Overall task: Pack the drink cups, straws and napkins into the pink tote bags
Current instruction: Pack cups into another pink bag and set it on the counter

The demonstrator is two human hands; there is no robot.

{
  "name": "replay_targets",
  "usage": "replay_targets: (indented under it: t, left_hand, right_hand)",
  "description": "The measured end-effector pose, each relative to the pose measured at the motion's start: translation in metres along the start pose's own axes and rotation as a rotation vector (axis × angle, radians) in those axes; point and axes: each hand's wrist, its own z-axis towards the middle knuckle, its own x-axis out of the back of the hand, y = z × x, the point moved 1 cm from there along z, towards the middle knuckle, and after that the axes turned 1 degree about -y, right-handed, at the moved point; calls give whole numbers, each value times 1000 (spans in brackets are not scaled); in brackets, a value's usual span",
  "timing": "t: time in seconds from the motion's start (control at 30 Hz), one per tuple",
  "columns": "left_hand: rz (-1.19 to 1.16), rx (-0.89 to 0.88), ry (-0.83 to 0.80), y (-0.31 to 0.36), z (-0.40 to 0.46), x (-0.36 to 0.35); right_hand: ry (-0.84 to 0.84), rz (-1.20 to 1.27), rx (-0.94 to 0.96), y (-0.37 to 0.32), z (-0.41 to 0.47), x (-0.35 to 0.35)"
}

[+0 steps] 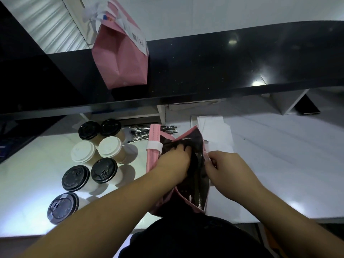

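A pink tote bag point(188, 136) with a dark shiny lining stands open on the white counter in front of me. My left hand point(174, 162) reaches into its mouth, fingers pushed against the lining. My right hand point(226, 167) pinches the bag's right rim. Several lidded drink cups stand to the left, some with black lids point(104, 170), two with white lids point(109, 147). Wrapped black straws point(141, 132) lie behind the bag. White napkins point(214, 127) lie at the back right. A second, filled pink bag point(121, 58) stands on the black ledge.
A folded pink bag bundle with a white band point(153, 144) lies against the open bag's left side. The raised black ledge point(223, 62) runs across the back. A dark phone-like object point(307, 108) lies at the far right under the ledge.
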Motion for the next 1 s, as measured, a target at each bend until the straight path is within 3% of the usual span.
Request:
replay_targets:
  t: [0.23, 0.43, 0.53, 0.63, 0.7, 0.77, 0.9, 1.0]
  left_hand:
    - [-55, 47, -40, -7, 7, -8]
    - [-163, -17, -197, -6, -8, 38]
    - [-336, -181, -20, -9, -43, 73]
    - [-703, -240, 283, -31, -95, 94]
    - [-741, -136, 491, -63, -123, 91]
    - [-601, 104, 567, -107, -142, 71]
    - [-309, 575, 291, -191, -181, -4]
    - [-346, 801, 184, -218, -209, -50]
  right_hand:
    - [9, -11, 12, -6, 2, -6]
    - [24, -1, 2, -11, 7, 0]
    - [32, 31, 22, -11, 9, 0]
    - [74, 11, 55, -11, 9, -2]
    - [64, 7, 50, -10, 10, -4]
    - [52, 1, 47, -11, 11, -4]
    - [41, -10, 54, -16, 16, -3]
    - [16, -17, 36, -18, 19, -4]
